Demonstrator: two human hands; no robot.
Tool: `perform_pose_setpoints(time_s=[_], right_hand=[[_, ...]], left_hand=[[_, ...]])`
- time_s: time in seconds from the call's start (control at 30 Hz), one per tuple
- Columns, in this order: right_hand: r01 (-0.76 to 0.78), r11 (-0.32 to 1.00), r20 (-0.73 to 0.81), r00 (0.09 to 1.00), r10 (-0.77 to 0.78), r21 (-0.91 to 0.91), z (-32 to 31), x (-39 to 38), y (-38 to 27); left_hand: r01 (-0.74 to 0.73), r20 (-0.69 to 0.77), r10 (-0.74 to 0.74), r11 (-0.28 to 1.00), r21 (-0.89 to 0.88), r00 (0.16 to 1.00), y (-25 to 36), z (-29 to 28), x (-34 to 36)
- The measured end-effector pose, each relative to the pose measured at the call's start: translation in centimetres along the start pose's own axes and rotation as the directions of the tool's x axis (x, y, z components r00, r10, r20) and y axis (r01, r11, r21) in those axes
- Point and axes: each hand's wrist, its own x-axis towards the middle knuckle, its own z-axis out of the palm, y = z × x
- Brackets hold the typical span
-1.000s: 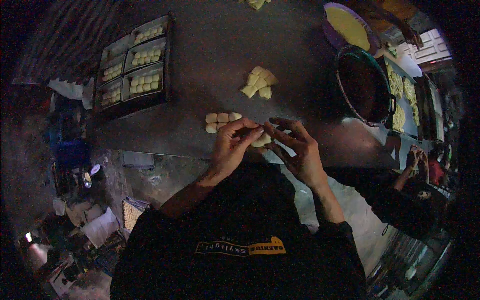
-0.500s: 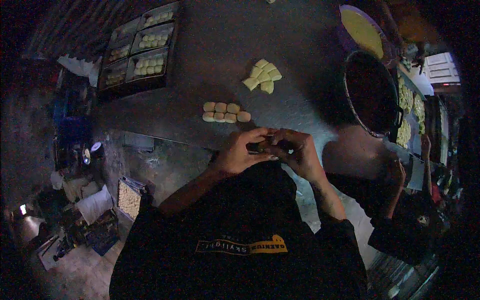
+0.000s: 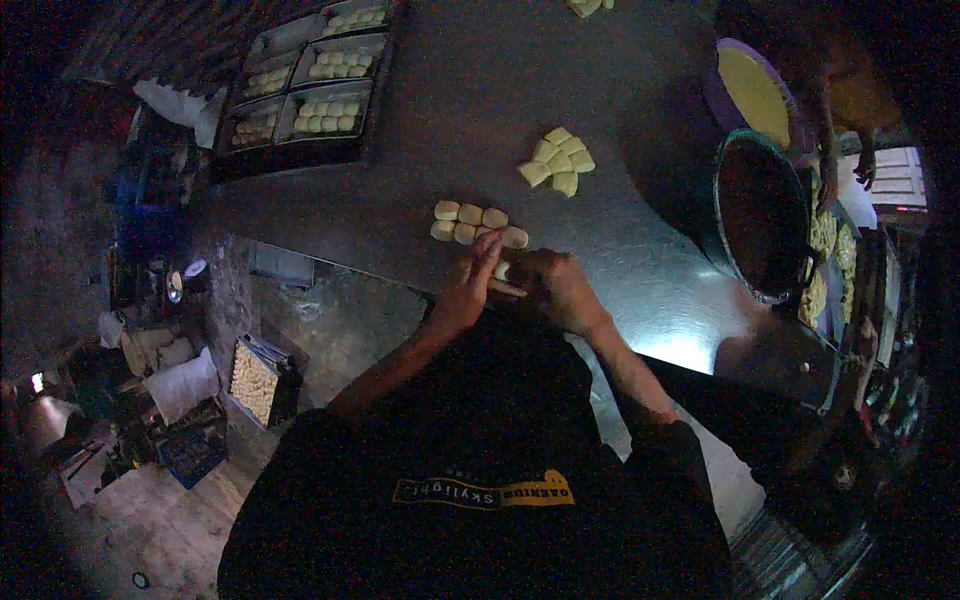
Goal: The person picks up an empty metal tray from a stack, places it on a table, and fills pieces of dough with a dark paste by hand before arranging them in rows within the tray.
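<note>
Close to the table's near edge, a small pale dough piece (image 3: 502, 270) shows between my hands. My left hand (image 3: 470, 285) is round one side of it, with its fingers pointing up and its thumb underneath. Against the other side sits my right hand (image 3: 562, 290), its fingers curled; their tips are hidden and slightly blurred. Just beyond my fingers lie two touching rows of rounded dough balls (image 3: 469, 214), partly covered by my left fingertips. Farther off to the right rests a loose cluster of cut dough pieces (image 3: 556, 160).
A dark tray of rectangular tins (image 3: 285, 38) holding dough balls stands far left on the table. At the right are a purple basin (image 3: 713, 92) of yellowish contents and a large dark pan (image 3: 760, 215). Other people's arms (image 3: 826, 150) show beyond. A box (image 3: 283, 385) stands lower left.
My hands have gone from fingertips meeting to left fingers upright with the dough piece showing between them. The view has shifted, and another person's hand now appears beyond the basin.
</note>
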Motion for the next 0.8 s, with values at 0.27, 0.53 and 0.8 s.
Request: perform_pose_setpoints(time_s=[0.27,0.53,0.8], right_hand=[[0.146,0.948,-0.445,0.856,-0.264,-0.282,1.3,6.9,7.2],[0.063,0.962,-0.242,0.962,-0.130,-0.266,0.8,6.3,5.9],[0.085,0.553,-0.079,0.961,-0.266,-0.829,8.2,8.9,9.1]], left_hand=[[-0.091,0.028,0.093,0.993,-0.069,0.995,0.9,-6.1,3.3],[-0.453,0.287,0.351,0.664,0.595,0.891,-1.1,-11.0,5.5],[-0.331,0.317,0.106,0.416,0.847,0.943,-3.8,-8.1,7.7]])
